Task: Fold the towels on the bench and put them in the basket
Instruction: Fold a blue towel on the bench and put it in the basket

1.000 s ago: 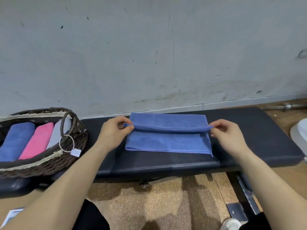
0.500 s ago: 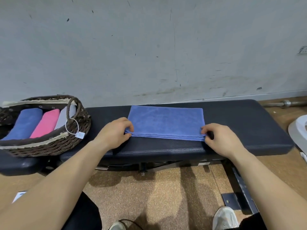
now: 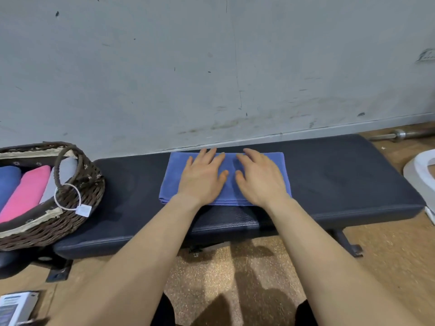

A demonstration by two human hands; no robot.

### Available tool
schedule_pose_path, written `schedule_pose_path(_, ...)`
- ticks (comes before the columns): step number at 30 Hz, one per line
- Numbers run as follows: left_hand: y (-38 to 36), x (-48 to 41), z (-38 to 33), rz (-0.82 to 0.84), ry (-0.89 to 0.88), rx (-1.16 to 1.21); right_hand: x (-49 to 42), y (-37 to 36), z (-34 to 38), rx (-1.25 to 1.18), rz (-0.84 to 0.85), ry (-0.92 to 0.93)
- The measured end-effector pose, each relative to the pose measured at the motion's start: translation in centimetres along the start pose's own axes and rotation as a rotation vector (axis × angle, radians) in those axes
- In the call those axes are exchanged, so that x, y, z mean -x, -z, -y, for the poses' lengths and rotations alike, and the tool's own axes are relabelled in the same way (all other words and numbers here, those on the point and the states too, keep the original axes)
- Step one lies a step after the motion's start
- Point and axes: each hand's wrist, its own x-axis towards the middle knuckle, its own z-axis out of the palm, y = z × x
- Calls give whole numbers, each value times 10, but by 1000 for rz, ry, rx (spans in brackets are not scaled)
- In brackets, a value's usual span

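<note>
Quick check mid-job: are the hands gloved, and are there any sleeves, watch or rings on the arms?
The left hand and right hand are bare: no gloves, no rings that I can make out. The left forearm and right forearm are bare too: no sleeves, watch or bands in view.

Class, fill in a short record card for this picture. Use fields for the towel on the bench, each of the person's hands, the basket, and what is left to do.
towel: blue towel, folded flat on the black bench
left grip: hand flat on the towel, fingers straight
right grip: hand flat beside it, on the same towel
basket: wicker, left of the towel; holds a second blue towel, a pink towel and a grey towel, side by side
left to do: the folded towel is not yet in the basket
</note>
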Motion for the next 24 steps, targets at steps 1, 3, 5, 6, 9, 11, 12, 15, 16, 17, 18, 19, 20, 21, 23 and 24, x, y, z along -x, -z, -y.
schedule_pose_path(1, -4, -6, -1, 30, 2, -28, -7, -7, 2, 13, 31, 3)
schedule_pose_path(3, -11, -14, 3, 83, -10, -66, -17, -19, 2, 55, 107, -3)
schedule_pose_path(5, -14, -18, 11, 133, -12, -50, -20, -27, -5, 96, 183, -13)
schedule_pose_path(6, -15, -19, 15, 146, -14, -34, -19, -28, -10, 108, 210, -13)
schedule_pose_path(9, -16, -16, 19, 152, -26, -47, -16, -27, -28, 137, 244, -34)
schedule_pose_path(11, -16, -13, 23, 163, -1, -66, -14, -24, -35, 153, 246, -80)
schedule_pose_path(12, -16, -11, 26, 171, 27, -70, -12, -23, -37, 158, 243, -105)
schedule_pose_path(15, -12, -6, 38, 183, 127, -62, -7, -20, -42, 156, 233, -179)
schedule_pose_path(16, -11, -3, 40, 182, 149, -58, -5, -20, -43, 155, 231, -192)
schedule_pose_path(17, -10, 0, 41, 180, 161, -55, -2, -19, -43, 156, 232, -196)
schedule_pose_path(18, -9, 5, 40, 177, 166, -55, 1, -18, -43, 160, 234, -195)
schedule_pose_path(19, -8, 11, 38, 175, 166, -58, 5, -17, -43, 162, 237, -191)
schedule_pose_path(20, -8, 18, 36, 175, 165, -65, 11, -16, -42, 165, 243, -187)
schedule_pose_path(21, -7, 27, 33, 177, 166, -72, 16, -15, -40, 171, 250, -181)
schedule_pose_path(23, -7, 43, 29, 186, 174, -84, 29, -14, -39, 185, 267, -167)
schedule_pose_path(24, -6, 50, 28, 190, 174, -89, 34, -13, -37, 189, 273, -156)
